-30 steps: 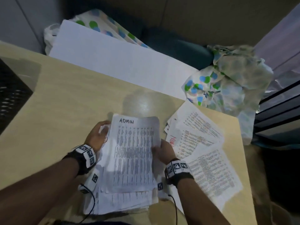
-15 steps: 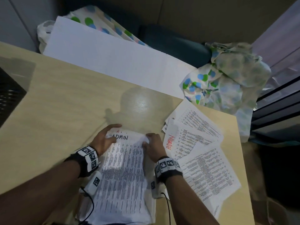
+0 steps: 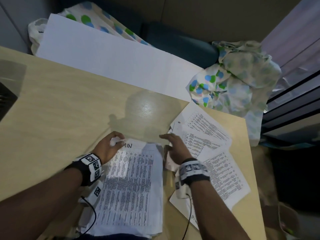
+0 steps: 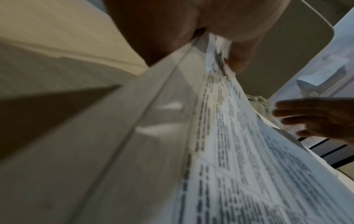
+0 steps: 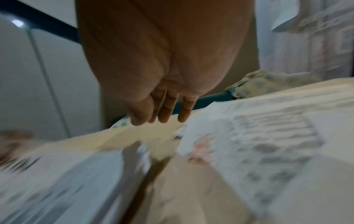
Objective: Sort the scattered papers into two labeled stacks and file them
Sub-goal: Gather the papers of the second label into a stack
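The ADMIN stack (image 3: 131, 179) of printed sheets lies flat on the wooden table (image 3: 60, 110) in front of me. My left hand (image 3: 112, 144) pinches its top left corner, which crumples under the fingers; the left wrist view shows the thumb (image 4: 239, 53) pressed on the sheets' edge (image 4: 239, 151). My right hand (image 3: 173, 146) hovers with straight fingers (image 5: 166, 112) just right of that stack, holding nothing. It hangs over the left edge of a second, fanned pile of printed papers (image 3: 211, 153), hiding that pile's label.
A large white board (image 3: 112, 54) leans along the table's far edge. Dotted cloth (image 3: 233, 80) is bunched past the far right corner. A dark object (image 3: 7, 94) sits at the far left. The table's right edge (image 3: 251, 170) runs close beside the fanned pile.
The ADMIN stack, held up a second ago, now lies flat on the table. My right hand has let go of its top edge and moved right toward the fanned pile.
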Tool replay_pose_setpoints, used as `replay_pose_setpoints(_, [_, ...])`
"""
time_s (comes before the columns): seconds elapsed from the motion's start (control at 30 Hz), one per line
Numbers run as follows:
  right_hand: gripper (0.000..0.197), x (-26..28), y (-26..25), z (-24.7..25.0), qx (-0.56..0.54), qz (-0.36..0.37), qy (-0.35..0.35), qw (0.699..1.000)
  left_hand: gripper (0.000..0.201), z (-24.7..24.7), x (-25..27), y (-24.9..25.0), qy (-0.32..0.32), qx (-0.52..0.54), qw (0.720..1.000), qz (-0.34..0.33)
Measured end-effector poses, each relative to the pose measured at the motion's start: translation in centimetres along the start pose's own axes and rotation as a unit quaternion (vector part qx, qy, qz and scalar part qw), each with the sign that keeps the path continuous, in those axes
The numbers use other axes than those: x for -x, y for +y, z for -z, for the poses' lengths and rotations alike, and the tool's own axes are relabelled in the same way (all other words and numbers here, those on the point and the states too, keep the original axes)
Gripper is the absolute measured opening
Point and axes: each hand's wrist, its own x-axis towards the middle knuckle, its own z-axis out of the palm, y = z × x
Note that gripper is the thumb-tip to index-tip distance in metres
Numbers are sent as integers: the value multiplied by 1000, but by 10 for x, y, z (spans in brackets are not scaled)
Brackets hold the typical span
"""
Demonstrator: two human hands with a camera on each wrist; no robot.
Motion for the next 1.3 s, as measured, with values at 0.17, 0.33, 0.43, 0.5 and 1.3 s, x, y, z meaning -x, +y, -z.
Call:
replay_pose_setpoints(0.17, [50, 40, 61, 57, 108, -122, -111, 980, 43, 2, -4, -21, -28, -64, 998, 7])
replay_pose_setpoints(0.33, [100, 75, 101, 55, 297, -54, -193, 934, 32, 1, -5, -21, -8, -70, 996, 47])
replay_pose_setpoints(0.43, [95, 82, 113, 43, 331, -19, -181, 926, 27, 0, -2, -17, -2, -92, 995, 49])
replay_pose_setpoints(0.5, [85, 81, 114, 41, 340, -4, -166, 926, 23, -1, -2, -18, 3, -102, 993, 58])
replay_pose_setpoints(1.3, [43, 70, 75, 37, 448, 149, -330, 817, 21, -1, 0, -22, 14, -128, 990, 58])
